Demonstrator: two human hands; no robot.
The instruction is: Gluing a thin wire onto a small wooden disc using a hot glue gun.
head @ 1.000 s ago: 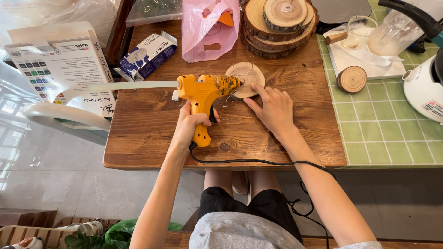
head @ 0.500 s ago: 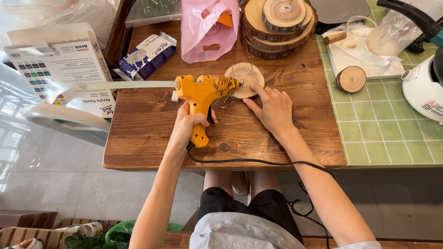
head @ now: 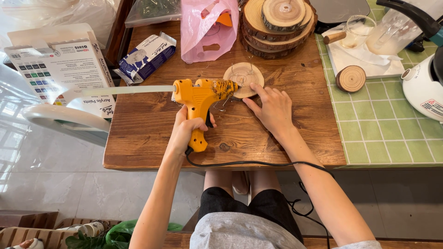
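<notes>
My left hand (head: 186,130) grips the handle of an orange hot glue gun (head: 202,95). A long clear glue stick (head: 129,90) sticks out of its back to the left. Its nozzle points right at the edge of a small round wood slice (head: 244,77) lying on the wooden table (head: 147,133). My right hand (head: 272,108) lies flat on the table just below and right of the slice, fingertips touching its rim. The gun's black cord (head: 258,163) runs off the table's front edge.
A stack of larger wood slices (head: 277,23) and a pink plastic bag (head: 207,32) sit at the back. A paint box (head: 55,69) and a blue packet (head: 145,55) are at the left. A green tiled surface (head: 387,129) with another slice (head: 351,78), a glass and a white appliance (head: 424,87) lies right.
The glue gun's nozzle has drawn back slightly to the left, off the slice's middle to its edge. My right hand stays in place.
</notes>
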